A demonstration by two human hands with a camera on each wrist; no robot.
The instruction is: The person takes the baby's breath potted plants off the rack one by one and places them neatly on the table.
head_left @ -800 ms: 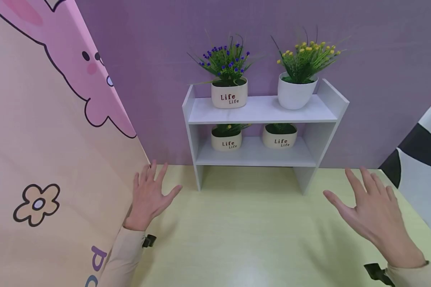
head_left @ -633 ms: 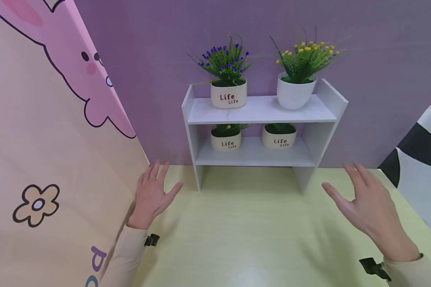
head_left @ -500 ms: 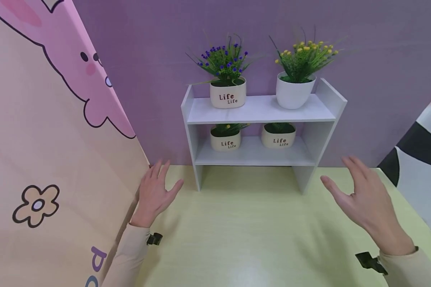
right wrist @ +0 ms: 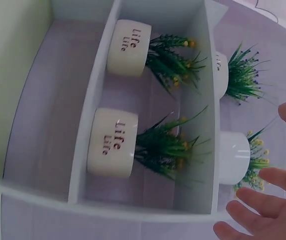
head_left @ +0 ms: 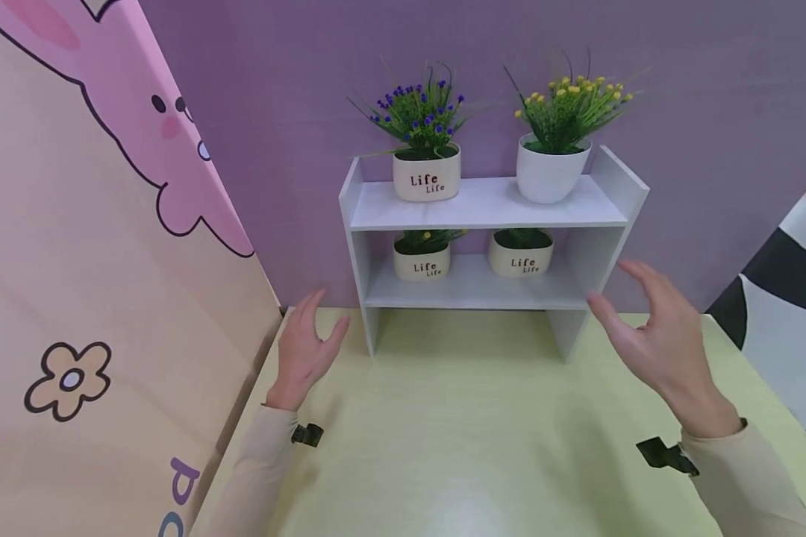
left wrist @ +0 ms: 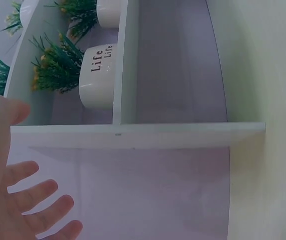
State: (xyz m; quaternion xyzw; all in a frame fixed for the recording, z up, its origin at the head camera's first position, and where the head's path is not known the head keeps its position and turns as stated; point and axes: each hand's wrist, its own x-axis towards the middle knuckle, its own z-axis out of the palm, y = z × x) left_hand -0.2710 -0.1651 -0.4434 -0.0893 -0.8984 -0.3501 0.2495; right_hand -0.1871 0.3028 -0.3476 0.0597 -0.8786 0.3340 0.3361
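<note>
A white two-tier shelf (head_left: 477,292) stands against the purple wall. On its top board are a "Life" pot (head_left: 426,179) with purple flowers and a plain white pot (head_left: 552,173) with yellow flowers. Two more "Life" pots (head_left: 422,266) (head_left: 522,261) sit on the lower board. My left hand (head_left: 304,354) hovers left of the shelf, fingers spread, holding nothing. At the shelf's right side, my right hand (head_left: 668,343) is raised with thumb and fingers apart, also empty. The left wrist view shows fingers (left wrist: 35,195) beside the side panel (left wrist: 157,134).
The pale yellow-green table (head_left: 470,432) extends in front of the shelf. A cream panel (head_left: 127,298) with a pink cartoon figure borders the left side. At the far right is a black and white printed panel (head_left: 792,298).
Both hands have moved forward and inward, closer to the two sides of the shelf. The pots and shelf have not moved.
</note>
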